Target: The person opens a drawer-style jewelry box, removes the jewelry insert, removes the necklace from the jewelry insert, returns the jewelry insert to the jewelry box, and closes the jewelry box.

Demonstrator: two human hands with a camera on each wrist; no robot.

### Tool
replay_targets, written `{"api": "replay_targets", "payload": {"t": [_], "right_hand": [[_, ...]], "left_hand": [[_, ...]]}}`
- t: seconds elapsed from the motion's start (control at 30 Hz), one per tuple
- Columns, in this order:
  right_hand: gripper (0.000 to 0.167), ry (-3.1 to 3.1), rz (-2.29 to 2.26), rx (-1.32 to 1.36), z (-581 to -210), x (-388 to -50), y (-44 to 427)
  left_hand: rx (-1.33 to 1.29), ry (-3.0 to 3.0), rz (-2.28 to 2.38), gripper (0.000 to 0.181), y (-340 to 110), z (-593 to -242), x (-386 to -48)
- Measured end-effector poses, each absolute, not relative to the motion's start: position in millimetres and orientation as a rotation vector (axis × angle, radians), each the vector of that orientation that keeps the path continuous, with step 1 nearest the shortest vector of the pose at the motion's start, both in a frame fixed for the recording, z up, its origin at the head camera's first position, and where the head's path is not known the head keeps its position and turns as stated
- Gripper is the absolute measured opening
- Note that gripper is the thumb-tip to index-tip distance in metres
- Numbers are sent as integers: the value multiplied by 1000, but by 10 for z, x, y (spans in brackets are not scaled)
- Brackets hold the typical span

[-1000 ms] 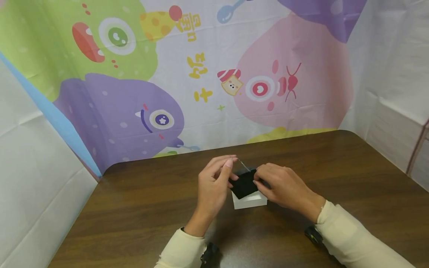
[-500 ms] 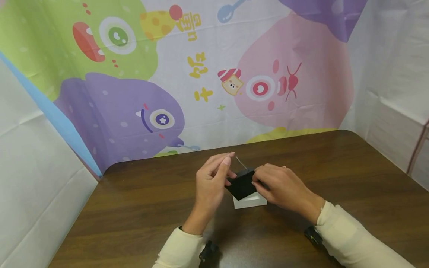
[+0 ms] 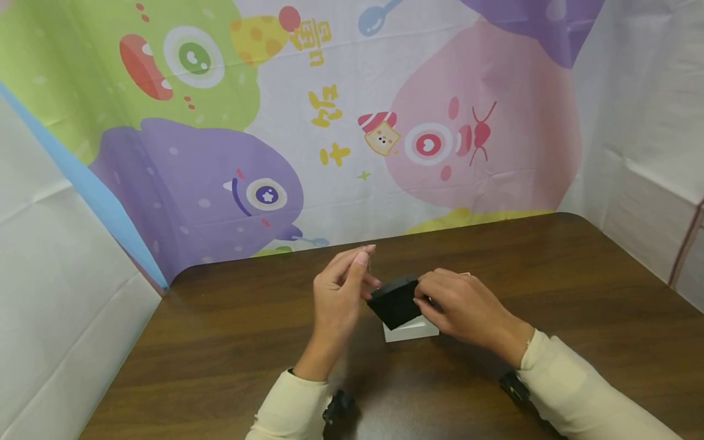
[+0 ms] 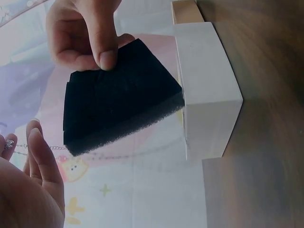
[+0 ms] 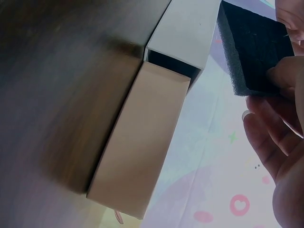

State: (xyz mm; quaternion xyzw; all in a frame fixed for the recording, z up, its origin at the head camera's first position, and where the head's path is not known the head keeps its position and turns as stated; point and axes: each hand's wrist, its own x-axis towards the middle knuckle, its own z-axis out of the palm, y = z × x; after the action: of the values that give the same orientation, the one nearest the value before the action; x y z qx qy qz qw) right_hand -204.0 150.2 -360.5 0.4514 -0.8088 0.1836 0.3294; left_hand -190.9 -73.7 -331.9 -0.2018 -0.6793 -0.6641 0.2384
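In the head view my right hand (image 3: 453, 302) pinches a black foam pad (image 3: 397, 302) between thumb and fingers, holding it tilted above a small white box (image 3: 411, 330). The pad's thick foam edge shows in the left wrist view, where the pad (image 4: 118, 95) is close to the box sleeve (image 4: 209, 66). My left hand (image 3: 338, 299) is raised left of the pad, its fingertips pinching a fine silver necklace. There the necklace chain (image 4: 58, 147) runs from my fingers toward the pad's corner, and a sparkling pendant (image 4: 8, 144) shows at the fingertips.
A tan drawer (image 5: 142, 137) sticks out of the white sleeve (image 5: 183, 33), with a ribbon loop (image 5: 118, 217) at its end. Box and hands are over a brown wooden table (image 3: 247, 342). A cartoon-printed cloth (image 3: 341, 201) hangs behind it.
My left hand has moved left and slightly up, drawing the necklace away from the foam pad. The pad has tilted and shifted slightly left in my right hand; the box has stayed put.
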Motion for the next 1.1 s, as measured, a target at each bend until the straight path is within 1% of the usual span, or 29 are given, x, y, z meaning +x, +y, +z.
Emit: {"api": "replay_targets", "payload": {"t": [0.23, 0.47, 0.67, 0.93, 1.1], "right_hand": [[15, -2128, 484, 1173, -3595, -2033, 1505], [18, -2093, 494, 1173, -3615, -2049, 1503], [16, -2127, 493, 1161, -3636, -2058, 1515], [15, -2148, 488, 1147, -3632, -2054, 1526], [18, -2107, 493, 1154, -3636, -2060, 1522]], "left_hand": [[-488, -1840, -1798, 22, -801, -3288, -1930], [-469, -1816, -1748, 21, -853, -3282, -1964], [-464, -1764, -1706, 20, -887, -3293, -1990], [-465, -1736, -1742, 22, -938, -3268, -1996], [-448, -1734, -1764, 25, -963, -3265, -2015]]}}
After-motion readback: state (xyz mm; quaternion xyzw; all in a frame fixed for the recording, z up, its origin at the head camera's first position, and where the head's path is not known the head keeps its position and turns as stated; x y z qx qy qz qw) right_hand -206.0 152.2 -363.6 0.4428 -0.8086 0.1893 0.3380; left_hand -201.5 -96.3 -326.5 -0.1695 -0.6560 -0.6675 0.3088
